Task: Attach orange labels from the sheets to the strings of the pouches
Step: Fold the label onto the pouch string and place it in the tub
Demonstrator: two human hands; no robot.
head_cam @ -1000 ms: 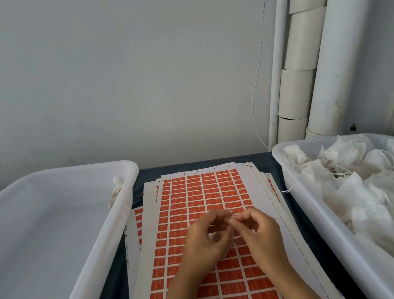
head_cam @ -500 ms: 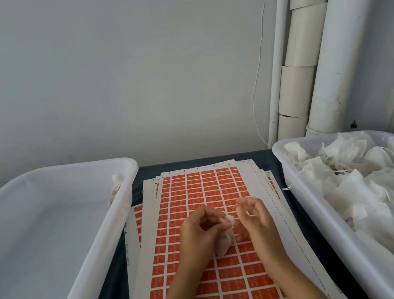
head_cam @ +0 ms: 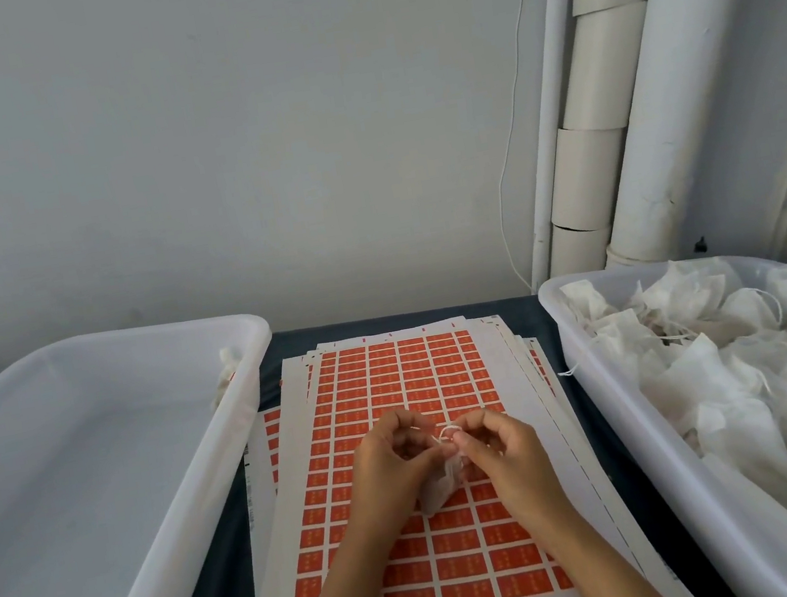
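A pouch [head_cam: 438, 486] is held over the label sheets [head_cam: 396, 386], between the two bins, so labels are judged to lie within easy reach. It is pinched by the curled fingers of the left hand [head_cam: 393, 465], hanging below them. Its string [head_cam: 447, 432] is looped up and nipped by the right hand [head_cam: 503, 452] fingertips, seemingly to present it for a label. The pouch is seen as small, white, thin and crumpled. Unlabelled pouches are heaped in the right bin [head_cam: 606, 398]; the left bin [head_cam: 231, 461] is apparently kept for finished ones.
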